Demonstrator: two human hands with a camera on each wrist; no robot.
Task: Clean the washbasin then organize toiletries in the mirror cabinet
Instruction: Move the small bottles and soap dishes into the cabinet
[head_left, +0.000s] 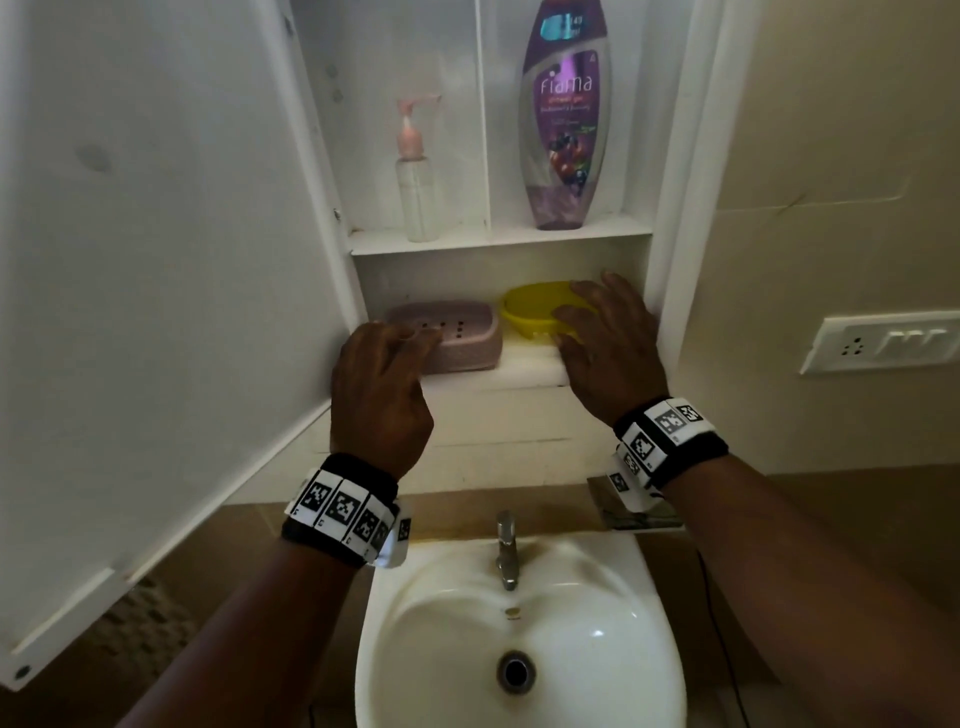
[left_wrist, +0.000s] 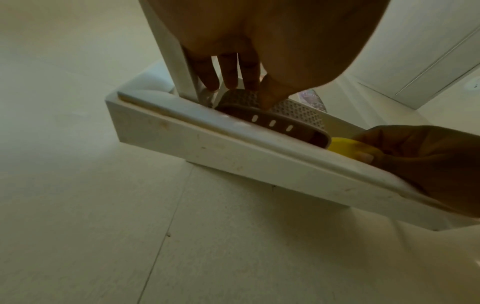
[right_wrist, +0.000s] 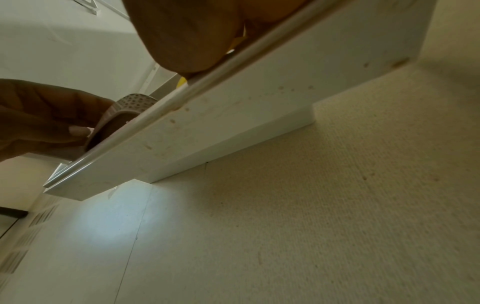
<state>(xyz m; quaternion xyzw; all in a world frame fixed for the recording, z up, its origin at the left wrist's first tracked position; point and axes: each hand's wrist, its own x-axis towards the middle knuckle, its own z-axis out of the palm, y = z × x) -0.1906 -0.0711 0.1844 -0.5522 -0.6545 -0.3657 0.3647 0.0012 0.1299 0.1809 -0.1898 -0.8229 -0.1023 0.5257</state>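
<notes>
The mirror cabinet stands open above the washbasin (head_left: 395, 597). On its lower shelf (head_left: 524, 364) a pink soap dish (head_left: 467, 338) lies beside a yellow soap dish (head_left: 530, 306). My left hand (head_left: 410, 338) pinches the pink dish's left end, fingers over the top and thumb on its front wall. The left wrist view shows the pink dish (left_wrist: 280, 123) under that hand (left_wrist: 246, 86). My right hand (head_left: 576, 317) grips the yellow dish's right side, and its fingers curl round the yellow dish (left_wrist: 342, 148) there. The right wrist view shows only the shelf underside and the pink dish (right_wrist: 124, 111).
On the upper shelf stand a clear pump bottle (head_left: 415, 182) with a pink top and a purple shower gel bottle (head_left: 563, 119). The open cabinet door (head_left: 156, 260) juts out on the left. A tap (head_left: 506, 551) sits behind the basin, and a socket plate (head_left: 883, 343) is on the right wall.
</notes>
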